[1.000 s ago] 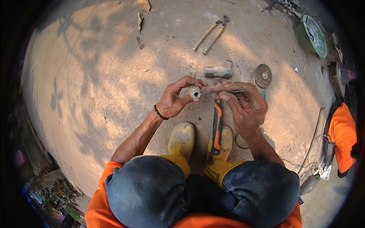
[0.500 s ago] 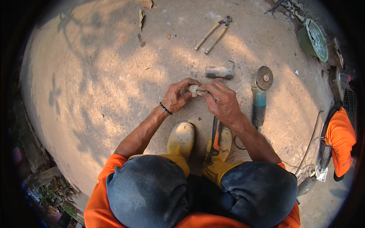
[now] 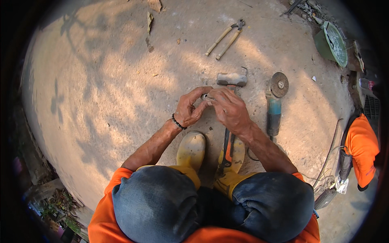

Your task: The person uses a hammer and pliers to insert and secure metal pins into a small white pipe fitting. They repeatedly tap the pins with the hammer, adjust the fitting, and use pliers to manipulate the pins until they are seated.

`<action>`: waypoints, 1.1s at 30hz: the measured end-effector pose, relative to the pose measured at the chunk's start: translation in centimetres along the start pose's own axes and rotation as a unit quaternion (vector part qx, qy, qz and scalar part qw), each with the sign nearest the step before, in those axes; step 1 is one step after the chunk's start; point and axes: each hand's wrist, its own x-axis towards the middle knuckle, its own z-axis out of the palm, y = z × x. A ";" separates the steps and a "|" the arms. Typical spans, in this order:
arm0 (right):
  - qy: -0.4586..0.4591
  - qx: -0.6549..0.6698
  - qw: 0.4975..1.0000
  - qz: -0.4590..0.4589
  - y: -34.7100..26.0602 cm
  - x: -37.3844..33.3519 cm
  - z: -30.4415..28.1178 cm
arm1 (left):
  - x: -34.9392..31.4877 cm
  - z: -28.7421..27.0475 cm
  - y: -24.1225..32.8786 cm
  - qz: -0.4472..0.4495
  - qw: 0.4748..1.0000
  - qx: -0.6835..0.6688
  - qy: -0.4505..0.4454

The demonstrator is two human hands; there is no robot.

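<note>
My left grip (image 3: pixel 190 107) is clamped on a small pale hollow piece (image 3: pixel 205 96), held over the ground (image 3: pixel 101 133) near the hammer (image 3: pixel 231 79). Right grip (image 3: pixel 214 98) bunched against it; can't tell if it's pinching anything. Piece is probably light, stiff; best held by its outer wall. Green tub (image 3: pixel 322 45) far right: whitish inside, contents unclear.

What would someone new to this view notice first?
Likely the yellow boots, just below the left hand and right hand, which meet near the centre around a small, mostly hidden piece. Next might come the hammer, its head just beyond the right hand, and the grinder lying to the hammer's right.
</note>
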 end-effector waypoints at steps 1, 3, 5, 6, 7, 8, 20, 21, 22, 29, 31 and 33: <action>0.012 0.006 1.000 0.007 0.0 -0.1 0.0 | 0.1 0.0 0.0 -0.005 1.000 0.003 -0.004; 0.008 -0.006 1.000 0.008 0.1 -0.2 -0.1 | 0.2 -0.1 0.0 -0.005 1.000 0.006 -0.011; 0.016 0.000 1.000 0.018 0.1 0.0 -0.3 | 0.3 -0.1 0.1 -0.001 1.000 0.024 -0.004; 0.025 0.011 0.999 0.026 0.1 0.1 -0.3 | 0.3 0.0 0.1 0.001 0.999 0.034 0.000; 0.022 0.020 0.999 0.037 0.1 0.3 -0.4 | 0.2 0.1 0.2 0.011 0.999 0.044 0.014; 0.027 0.042 0.998 0.048 0.1 0.5 -0.6 | 0.1 0.3 0.4 0.022 0.998 0.053 0.027; -0.013 0.137 0.979 0.150 -0.6 1.5 -1.7 | -0.7 1.1 0.5 0.012 0.996 0.081 0.038; -0.021 0.135 0.979 0.149 -0.6 1.6 -1.8 | -0.9 1.2 0.5 -0.005 0.995 0.092 0.034; -0.034 0.132 0.978 0.155 -0.6 1.7 -1.8 | -1.0 1.2 0.6 -0.005 0.995 0.088 0.037; 0.024 0.083 0.962 0.260 0.0 -2.7 -1.0 | -0.8 1.5 0.2 0.036 0.994 -0.040 0.090; 0.042 -0.044 0.926 0.372 0.8 -5.0 -0.1 | -0.9 1.5 0.1 0.052 0.994 -0.028 0.095; -0.066 -0.043 0.888 0.452 1.4 -7.1 0.9 | -1.1 1.3 0.2 0.071 0.993 0.020 0.091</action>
